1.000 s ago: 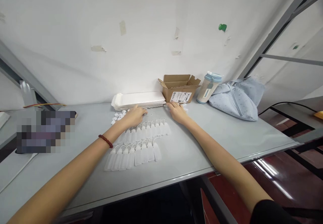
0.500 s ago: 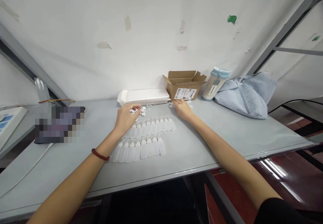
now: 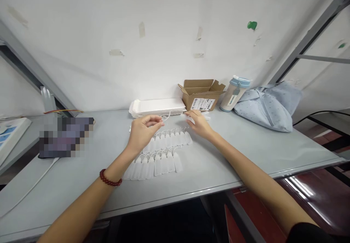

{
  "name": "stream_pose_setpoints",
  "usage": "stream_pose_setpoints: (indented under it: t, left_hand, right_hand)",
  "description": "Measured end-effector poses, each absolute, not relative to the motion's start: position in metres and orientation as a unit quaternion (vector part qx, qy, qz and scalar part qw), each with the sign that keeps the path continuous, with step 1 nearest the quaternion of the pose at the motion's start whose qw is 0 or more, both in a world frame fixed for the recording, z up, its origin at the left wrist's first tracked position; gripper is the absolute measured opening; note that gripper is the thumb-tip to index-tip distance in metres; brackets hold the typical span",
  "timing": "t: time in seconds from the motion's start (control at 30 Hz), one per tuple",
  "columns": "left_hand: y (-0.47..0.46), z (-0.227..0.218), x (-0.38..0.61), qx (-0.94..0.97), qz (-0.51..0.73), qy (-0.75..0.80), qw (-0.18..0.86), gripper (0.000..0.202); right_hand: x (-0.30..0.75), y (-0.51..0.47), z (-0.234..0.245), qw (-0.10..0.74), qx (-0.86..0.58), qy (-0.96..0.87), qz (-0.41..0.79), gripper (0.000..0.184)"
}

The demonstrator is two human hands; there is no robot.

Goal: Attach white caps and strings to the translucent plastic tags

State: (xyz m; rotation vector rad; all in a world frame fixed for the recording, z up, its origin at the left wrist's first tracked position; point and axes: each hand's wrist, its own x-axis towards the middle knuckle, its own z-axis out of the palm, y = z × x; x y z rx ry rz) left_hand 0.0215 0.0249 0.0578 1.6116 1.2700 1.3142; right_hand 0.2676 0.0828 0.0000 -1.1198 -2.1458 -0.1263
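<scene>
My left hand (image 3: 142, 131) is raised above the table, its thumb and fingers pinched on a thin white string (image 3: 166, 117). My right hand (image 3: 200, 123) is just to the right, its fingertips on a small white plastic piece (image 3: 183, 115) whose shape is partly hidden. Below both hands lie two rows of small white translucent pouches with string loops, the upper row (image 3: 172, 140) and the lower row (image 3: 157, 165). My left hand hides part of the upper row's left end. A red bead bracelet (image 3: 110, 177) circles my left wrist.
Behind my hands stand a stack of white trays (image 3: 157, 107), an open cardboard box (image 3: 201, 99), a blue-lidded tumbler (image 3: 234, 94) and a pale blue cloth bag (image 3: 266, 108). A pixelated object (image 3: 65, 137) lies left on the grey table (image 3: 259, 150), whose front edge drops away.
My left hand has lifted off the small white bits and moved right, now pinching the string. My right hand has shifted only slightly. The view has drifted a little.
</scene>
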Motion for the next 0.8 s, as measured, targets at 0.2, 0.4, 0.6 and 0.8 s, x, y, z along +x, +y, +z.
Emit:
stream_pose_setpoints:
  t: [0.2, 0.4, 0.6, 0.8]
  left_hand:
    - [0.018, 0.061, 0.027, 0.595, 0.514, 0.42, 0.453, 0.017]
    - [0.018, 0.061, 0.029, 0.583, 0.472, 0.403, 0.525, 0.02]
    - [0.02, 0.058, 0.028, 0.589, 0.474, 0.426, 0.497, 0.022]
    - [0.021, 0.056, 0.029, 0.6, 0.469, 0.434, 0.482, 0.021]
  right_hand:
    - [0.23, 0.044, 0.015, 0.373, -0.33, -0.867, 0.0, 0.025]
    - [0.217, 0.027, 0.021, 0.424, -0.31, -0.844, 0.106, 0.019]
    - [0.216, 0.023, 0.022, 0.422, -0.338, -0.833, 0.118, 0.021]
    - [0.215, 0.019, 0.026, 0.432, -0.338, -0.823, 0.146, 0.022]
